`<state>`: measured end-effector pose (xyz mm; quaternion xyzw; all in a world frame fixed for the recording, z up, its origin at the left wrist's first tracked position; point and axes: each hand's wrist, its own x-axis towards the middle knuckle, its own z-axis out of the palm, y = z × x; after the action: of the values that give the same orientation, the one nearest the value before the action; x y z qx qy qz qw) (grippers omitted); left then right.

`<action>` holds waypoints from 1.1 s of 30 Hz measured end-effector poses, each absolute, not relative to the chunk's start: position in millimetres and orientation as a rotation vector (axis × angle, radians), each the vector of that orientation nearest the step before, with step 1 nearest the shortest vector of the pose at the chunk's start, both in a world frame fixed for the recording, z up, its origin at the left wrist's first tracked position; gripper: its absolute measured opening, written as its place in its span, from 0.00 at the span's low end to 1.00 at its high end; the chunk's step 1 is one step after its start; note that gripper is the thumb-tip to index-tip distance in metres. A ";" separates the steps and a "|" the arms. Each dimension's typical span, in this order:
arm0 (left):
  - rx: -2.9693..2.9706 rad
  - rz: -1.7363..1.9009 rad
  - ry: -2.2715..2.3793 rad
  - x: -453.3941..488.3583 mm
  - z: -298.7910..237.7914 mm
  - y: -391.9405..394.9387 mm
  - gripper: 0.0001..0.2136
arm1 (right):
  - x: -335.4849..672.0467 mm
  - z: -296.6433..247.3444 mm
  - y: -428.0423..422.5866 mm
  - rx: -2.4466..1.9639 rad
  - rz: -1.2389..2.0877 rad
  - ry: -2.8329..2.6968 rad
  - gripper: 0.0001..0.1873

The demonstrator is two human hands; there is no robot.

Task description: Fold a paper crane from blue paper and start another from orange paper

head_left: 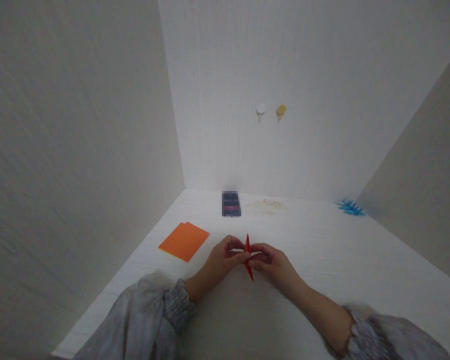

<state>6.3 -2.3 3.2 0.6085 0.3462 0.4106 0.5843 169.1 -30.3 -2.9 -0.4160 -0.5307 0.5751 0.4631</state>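
Observation:
A piece of folded red paper [250, 271], narrow and pointed at both ends, is held above the white table between my two hands. My left hand [229, 254] grips it from the left with thumb and fingers, a ring on one finger. From the right, my right hand [272, 260] pinches the same paper. Its middle is partly hidden by my fingertips. A stack of orange paper squares [184, 241] lies on the table to the left of my left hand.
A dark phone-like object [231, 204], its surface pixelated, lies near the back wall. Several blue folded paper pieces [350, 207] sit in the far right corner. White [261, 108] and gold [281, 110] hooks are fixed to the back wall. Side walls enclose the white table [307, 230].

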 end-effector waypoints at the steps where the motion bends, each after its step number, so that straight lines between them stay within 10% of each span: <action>1: 1.416 0.954 0.801 5.8 3.1 -2.1 0.14 | 169.4 -2.8 -30.4 -1.025 1.411 -1.311 0.17; 33: 1.237 0.862 0.459 18.0 0.6 -10.1 0.19 | 165.7 8.4 -35.7 -1.226 0.327 -1.914 0.17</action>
<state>18.0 -10.1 0.6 0.5566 0.2066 0.3877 0.7051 165.7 -35.7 8.4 -0.4868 -0.7601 0.1299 0.4103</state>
